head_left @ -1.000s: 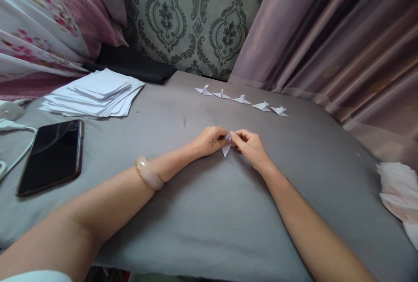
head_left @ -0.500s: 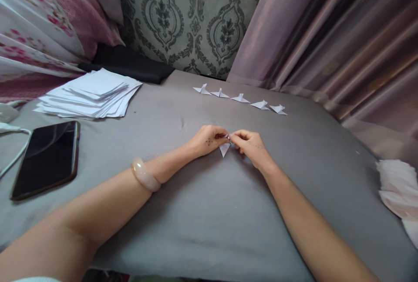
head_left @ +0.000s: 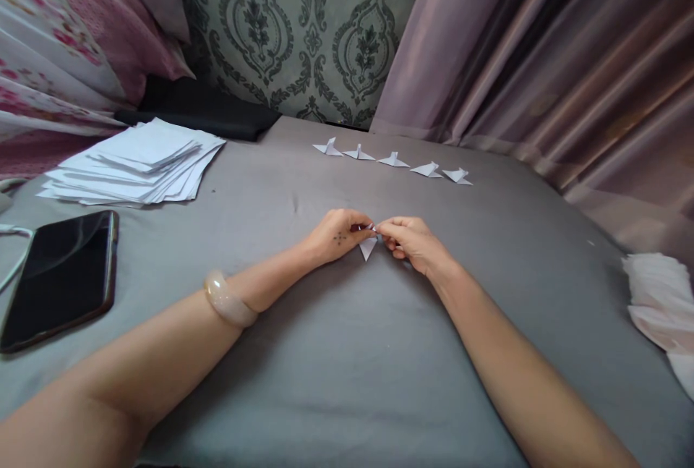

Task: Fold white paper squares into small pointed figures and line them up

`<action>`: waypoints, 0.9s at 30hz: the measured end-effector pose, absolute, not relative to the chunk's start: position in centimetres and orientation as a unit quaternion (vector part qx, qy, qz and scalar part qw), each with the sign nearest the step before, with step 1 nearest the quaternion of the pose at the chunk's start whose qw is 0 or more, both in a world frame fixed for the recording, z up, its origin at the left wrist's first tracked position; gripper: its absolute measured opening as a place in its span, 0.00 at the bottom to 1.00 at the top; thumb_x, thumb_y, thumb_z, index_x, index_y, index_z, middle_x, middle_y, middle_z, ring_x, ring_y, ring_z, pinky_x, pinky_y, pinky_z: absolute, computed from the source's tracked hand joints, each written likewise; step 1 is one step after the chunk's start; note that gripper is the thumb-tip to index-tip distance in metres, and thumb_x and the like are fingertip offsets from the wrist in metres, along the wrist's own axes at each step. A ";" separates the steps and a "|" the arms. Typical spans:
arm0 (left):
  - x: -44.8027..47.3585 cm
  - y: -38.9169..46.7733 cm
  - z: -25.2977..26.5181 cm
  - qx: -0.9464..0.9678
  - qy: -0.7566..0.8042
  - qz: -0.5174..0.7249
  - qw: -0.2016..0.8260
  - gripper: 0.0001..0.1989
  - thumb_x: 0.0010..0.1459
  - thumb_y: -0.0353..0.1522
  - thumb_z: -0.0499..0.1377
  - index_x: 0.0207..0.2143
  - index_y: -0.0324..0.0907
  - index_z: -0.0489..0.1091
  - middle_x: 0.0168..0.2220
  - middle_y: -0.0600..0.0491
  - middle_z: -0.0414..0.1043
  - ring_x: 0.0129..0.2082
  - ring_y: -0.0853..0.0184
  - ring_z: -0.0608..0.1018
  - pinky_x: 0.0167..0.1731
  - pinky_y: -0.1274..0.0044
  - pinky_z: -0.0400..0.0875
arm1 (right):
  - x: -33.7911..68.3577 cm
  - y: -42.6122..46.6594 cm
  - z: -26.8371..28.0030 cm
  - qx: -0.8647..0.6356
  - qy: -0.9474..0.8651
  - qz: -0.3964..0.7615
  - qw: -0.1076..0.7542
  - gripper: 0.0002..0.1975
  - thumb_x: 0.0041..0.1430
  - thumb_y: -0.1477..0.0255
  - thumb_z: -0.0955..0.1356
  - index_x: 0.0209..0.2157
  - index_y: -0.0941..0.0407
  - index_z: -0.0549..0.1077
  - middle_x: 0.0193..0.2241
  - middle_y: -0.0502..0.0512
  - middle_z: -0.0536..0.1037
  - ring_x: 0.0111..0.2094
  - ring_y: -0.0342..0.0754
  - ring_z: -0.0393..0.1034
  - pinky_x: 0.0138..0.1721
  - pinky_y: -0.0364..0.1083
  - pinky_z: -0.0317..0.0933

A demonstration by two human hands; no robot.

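Note:
A small piece of folded white paper [head_left: 367, 248] is pinched between my two hands above the grey cloth, one pointed end hanging toward me. My left hand [head_left: 340, 236] grips it from the left, thumb and fingers closed. From the right, my right hand [head_left: 410, 242] pinches its upper edge with thumb and forefinger. The fingers hide most of the folds. Farther back, several folded paper birds [head_left: 393, 159] stand in a slanting row.
A stack of white paper sheets [head_left: 130, 164] lies at the back left, before a black folded cloth [head_left: 206, 110]. Nearer on the left is a phone [head_left: 62, 273] beside a white cable [head_left: 22, 251]. Curtains [head_left: 488, 41] hang at right, above a bunched pale cloth [head_left: 658, 301].
The view has shifted slightly, so the sheets, phone and paper birds sit a little farther left. Both hands keep their pinch on the folded paper, with barely any finger movement.

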State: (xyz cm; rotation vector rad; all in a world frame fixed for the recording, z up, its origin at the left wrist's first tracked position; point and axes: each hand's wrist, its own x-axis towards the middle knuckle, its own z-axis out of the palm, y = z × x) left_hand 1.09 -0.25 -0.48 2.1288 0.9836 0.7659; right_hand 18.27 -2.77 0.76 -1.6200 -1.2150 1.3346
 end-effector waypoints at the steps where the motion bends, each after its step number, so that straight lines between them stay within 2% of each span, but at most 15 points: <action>1: 1.1 -0.2 -0.5 0.815 0.374 0.293 0.331 0.10 0.57 0.34 0.56 0.34 0.40 0.77 0.27 0.54 0.74 0.27 0.71 0.72 0.28 0.81 0.63 | 18.2 -2.8 0.8 -0.626 -0.468 0.516 0.352 0.05 0.41 0.71 0.68 0.19 0.57 0.69 0.17 0.46 0.62 0.18 0.37 0.54 0.14 0.38 0.42; 9: 1.0 -0.5 -0.3 0.831 0.361 0.290 0.308 0.11 0.59 0.33 0.55 0.35 0.40 0.77 0.32 0.52 0.76 0.31 0.70 0.74 0.33 0.80 0.65 | 18.5 -2.4 1.0 -0.642 -0.470 0.507 0.330 0.07 0.40 0.71 0.69 0.18 0.56 0.66 0.15 0.45 0.61 0.17 0.37 0.53 0.13 0.38 0.42; 15: 1.0 -0.7 -0.1 0.823 0.367 0.293 0.321 0.11 0.59 0.34 0.56 0.35 0.40 0.77 0.29 0.53 0.75 0.29 0.71 0.73 0.31 0.81 0.64 | 18.8 -2.3 1.2 -0.649 -0.486 0.502 0.300 0.10 0.42 0.69 0.69 0.16 0.56 0.65 0.14 0.46 0.61 0.16 0.37 0.52 0.14 0.39 0.42; 27: 1.2 -0.4 -0.7 0.816 0.370 0.303 0.325 0.12 0.58 0.36 0.57 0.34 0.41 0.78 0.30 0.53 0.76 0.30 0.70 0.74 0.31 0.80 0.65 | 19.0 -2.1 1.2 -0.635 -0.478 0.519 0.315 0.08 0.42 0.71 0.69 0.16 0.57 0.67 0.13 0.45 0.61 0.16 0.36 0.53 0.14 0.38 0.44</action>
